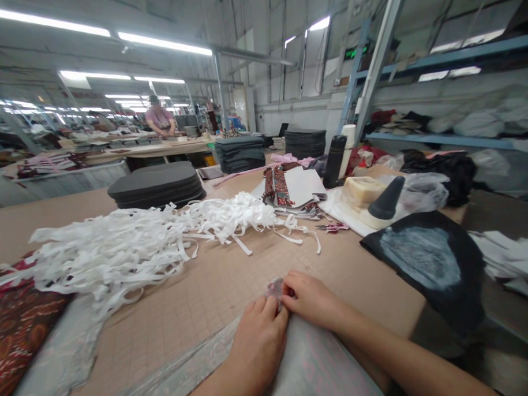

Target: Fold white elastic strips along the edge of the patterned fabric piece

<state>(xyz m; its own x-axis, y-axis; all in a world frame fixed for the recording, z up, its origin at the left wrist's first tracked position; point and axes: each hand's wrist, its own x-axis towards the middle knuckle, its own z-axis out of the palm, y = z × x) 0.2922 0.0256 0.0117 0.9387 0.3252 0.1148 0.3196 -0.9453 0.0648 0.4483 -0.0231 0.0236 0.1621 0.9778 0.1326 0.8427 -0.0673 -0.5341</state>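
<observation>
table [198, 298] | strips [131, 243]: white heap beyond cloth | cloth [296, 364]: pale sheet at table's near edge, likely light, limp; take by corner | left hand [256, 342], right hand [308, 300]: both pinching cloth's far corner | patch [274, 288] at fingertips: blurred, unclear

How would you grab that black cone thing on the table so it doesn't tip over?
Probably by the wide lower part of the black cone, coming from the near side, where the table lies bare. It leans, with its narrow tip up and to the right, so the tip gives little to pinch. The clear plastic bag crowds its far side.
</observation>
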